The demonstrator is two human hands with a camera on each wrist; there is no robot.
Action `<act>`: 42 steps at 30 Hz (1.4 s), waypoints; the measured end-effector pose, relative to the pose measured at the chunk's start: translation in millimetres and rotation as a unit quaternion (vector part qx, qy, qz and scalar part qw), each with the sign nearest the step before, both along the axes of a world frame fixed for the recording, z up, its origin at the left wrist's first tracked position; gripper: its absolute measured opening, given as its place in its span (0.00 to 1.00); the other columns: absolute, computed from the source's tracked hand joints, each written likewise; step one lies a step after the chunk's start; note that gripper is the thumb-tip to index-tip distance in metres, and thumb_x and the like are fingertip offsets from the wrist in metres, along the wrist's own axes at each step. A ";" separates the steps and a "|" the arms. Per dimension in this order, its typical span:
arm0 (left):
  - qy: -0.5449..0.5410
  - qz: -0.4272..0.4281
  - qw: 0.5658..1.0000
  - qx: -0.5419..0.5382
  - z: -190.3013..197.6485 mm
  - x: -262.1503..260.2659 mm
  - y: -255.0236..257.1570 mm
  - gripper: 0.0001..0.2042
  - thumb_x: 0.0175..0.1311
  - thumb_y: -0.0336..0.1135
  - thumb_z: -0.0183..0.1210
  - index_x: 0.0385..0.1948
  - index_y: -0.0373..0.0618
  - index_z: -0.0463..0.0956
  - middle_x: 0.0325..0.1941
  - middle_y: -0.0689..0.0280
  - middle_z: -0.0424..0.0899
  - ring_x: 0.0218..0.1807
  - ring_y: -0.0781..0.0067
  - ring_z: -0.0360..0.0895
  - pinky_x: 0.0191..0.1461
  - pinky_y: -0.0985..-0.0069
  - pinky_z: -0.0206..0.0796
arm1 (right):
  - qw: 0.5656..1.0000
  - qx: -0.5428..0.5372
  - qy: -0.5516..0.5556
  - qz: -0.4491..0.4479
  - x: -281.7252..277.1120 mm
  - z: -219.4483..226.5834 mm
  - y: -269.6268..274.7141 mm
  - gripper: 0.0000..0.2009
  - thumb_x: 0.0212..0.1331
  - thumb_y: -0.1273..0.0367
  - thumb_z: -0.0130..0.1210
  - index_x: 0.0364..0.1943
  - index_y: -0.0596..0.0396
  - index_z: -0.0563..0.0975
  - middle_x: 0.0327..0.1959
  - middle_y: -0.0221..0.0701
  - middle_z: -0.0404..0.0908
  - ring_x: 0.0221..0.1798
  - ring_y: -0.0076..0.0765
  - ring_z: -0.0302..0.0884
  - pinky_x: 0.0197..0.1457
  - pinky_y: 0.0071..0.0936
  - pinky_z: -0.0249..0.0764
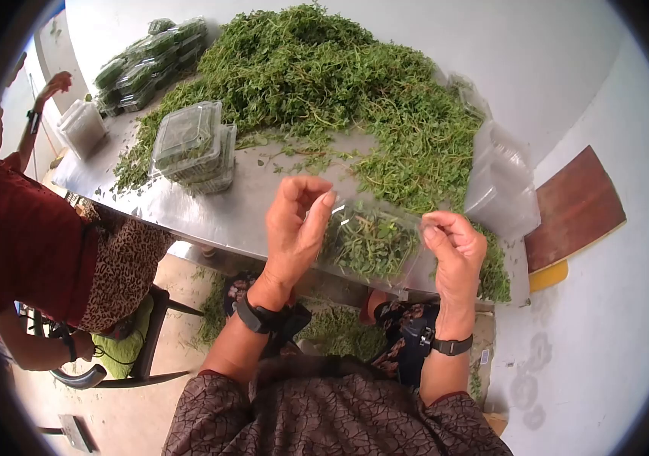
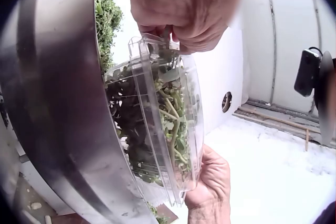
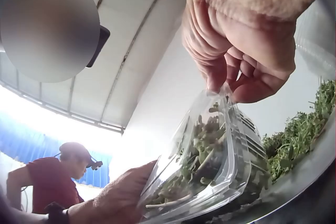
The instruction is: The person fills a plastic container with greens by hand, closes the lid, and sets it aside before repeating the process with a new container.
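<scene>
A clear plastic clamshell box (image 1: pixel 374 247) filled with green leafy sprigs is held at the table's near edge. My left hand (image 1: pixel 298 228) pinches its left end between thumb and curled fingers. At the opposite end my right hand (image 1: pixel 457 251) pinches the rim the same way. In the left wrist view the lid and base of the box (image 2: pixel 168 124) meet along the flanged rim, with stems pressed against the clear plastic. The right wrist view shows thumb and fingertips of the right hand (image 3: pixel 241 61) on a corner of the rim.
A large heap of green sprigs (image 1: pixel 324 83) covers the back of the metal table (image 1: pixel 256 190). Filled boxes (image 1: pixel 191 144) stand to the left, more (image 1: pixel 150 64) behind. Stacked empty boxes (image 1: pixel 503 182) stand right, near a reddish-brown board (image 1: pixel 579 205). Another person (image 1: pixel 43 235) is at the left.
</scene>
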State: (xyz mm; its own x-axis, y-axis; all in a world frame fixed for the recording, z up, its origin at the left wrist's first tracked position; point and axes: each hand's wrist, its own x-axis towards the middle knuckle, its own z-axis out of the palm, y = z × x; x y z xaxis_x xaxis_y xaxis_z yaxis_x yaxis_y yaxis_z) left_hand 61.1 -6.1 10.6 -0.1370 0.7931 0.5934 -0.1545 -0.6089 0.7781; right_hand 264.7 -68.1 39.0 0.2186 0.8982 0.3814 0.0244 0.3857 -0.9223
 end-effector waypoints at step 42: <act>0.093 -0.138 0.927 -0.337 -8.1 -38.2 -89.5 0.07 0.64 0.33 0.60 0.31 0.38 0.78 0.23 0.77 0.74 0.22 0.91 0.65 0.25 0.88 0.57 | 0.964 -0.239 -0.079 0.084 3.4 -13.9 -52.9 0.08 0.60 0.71 0.58 0.26 0.61 0.76 0.17 0.24 0.74 0.20 0.15 0.68 0.23 0.17 0.64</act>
State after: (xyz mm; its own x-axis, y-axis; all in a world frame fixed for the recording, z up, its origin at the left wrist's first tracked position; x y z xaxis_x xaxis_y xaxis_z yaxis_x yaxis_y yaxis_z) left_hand 22.9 -95.6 2.5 0.1814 0.9817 -0.0571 -0.0579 0.0686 0.9960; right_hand 268.1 -121.0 25.1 0.0281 0.9973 -0.0677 0.1525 -0.0712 -0.9857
